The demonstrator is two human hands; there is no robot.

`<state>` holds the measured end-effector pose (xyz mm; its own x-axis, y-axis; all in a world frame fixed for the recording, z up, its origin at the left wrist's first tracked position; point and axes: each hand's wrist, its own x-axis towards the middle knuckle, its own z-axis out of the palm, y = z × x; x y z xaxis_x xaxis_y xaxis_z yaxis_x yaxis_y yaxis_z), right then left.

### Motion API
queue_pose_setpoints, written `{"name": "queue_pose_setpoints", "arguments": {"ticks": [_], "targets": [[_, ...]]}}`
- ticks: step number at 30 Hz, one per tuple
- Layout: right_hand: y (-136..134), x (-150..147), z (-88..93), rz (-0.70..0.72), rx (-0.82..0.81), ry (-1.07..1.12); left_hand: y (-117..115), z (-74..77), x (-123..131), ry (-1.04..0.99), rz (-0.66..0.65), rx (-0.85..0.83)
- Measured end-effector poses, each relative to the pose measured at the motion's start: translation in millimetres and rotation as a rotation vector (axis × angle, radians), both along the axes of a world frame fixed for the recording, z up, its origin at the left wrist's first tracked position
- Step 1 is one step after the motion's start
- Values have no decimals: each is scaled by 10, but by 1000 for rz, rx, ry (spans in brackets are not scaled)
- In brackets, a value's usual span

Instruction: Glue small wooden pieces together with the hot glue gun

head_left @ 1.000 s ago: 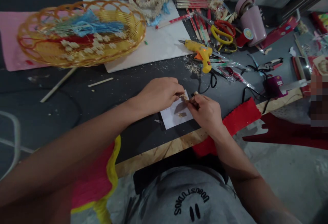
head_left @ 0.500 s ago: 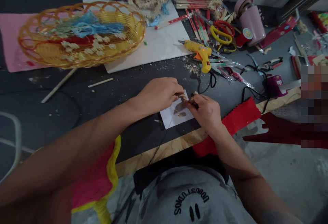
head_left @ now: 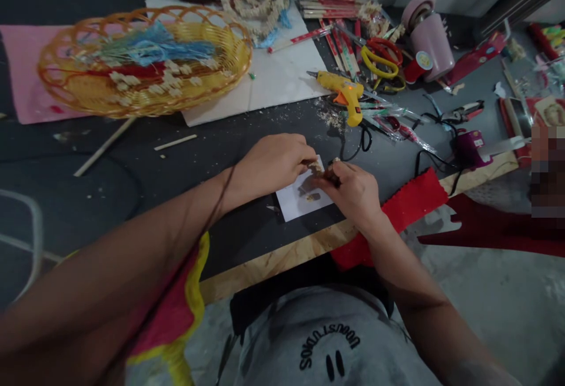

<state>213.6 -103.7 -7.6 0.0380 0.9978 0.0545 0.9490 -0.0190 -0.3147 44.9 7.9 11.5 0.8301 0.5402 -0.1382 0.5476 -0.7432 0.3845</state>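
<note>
My left hand [head_left: 280, 159] is closed in a pinch on a small beige piece [head_left: 315, 166] that looks built from tiny wooden bits. Close by on the right, my right hand [head_left: 356, 190] has its fingers curled round another small beige piece [head_left: 336, 162], mostly hidden by the fingers. The two pieces nearly meet; whether they touch I cannot tell. Beneath both hands lies a white card [head_left: 293, 202] with a small brownish spot or bit on it. A yellow hot glue gun [head_left: 339, 87] rests beyond the hands, its orange light lit.
A yellow wicker basket [head_left: 145, 95] holds blue fibres and beige pieces. Scissors [head_left: 379, 62], packaged chopsticks [head_left: 329, 6], a pink bottle [head_left: 430, 45] and pliers [head_left: 463, 112] lie at the back and right. Red felt [head_left: 415, 198] hangs over the table's front edge. A person sits at far right.
My right hand's fingers have shifted slightly left, toward the left hand's piece. A thin dark line now crosses my left forearm. The left hand stays where it was.
</note>
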Motion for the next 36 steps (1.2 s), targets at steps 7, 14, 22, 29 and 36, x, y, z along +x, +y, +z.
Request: {"name": "queue_pose_setpoints", "arguments": {"ticks": [7,14,22,29,36], "targets": [[-30,5,69,74,-4,-4,0,-11,-10,-64,-27,-9],[-33,6,111,95,-51,-44,-66,23,44,-27,-9,11],[-31,5,120,109,-81,-17,-129,-30,82,-9,51,80],[-40,71,162,115,-109,91,-140,-3,99,-3,60,74],[-74,123,118,78,-52,217,-131,0,104,13,63,49]]}}
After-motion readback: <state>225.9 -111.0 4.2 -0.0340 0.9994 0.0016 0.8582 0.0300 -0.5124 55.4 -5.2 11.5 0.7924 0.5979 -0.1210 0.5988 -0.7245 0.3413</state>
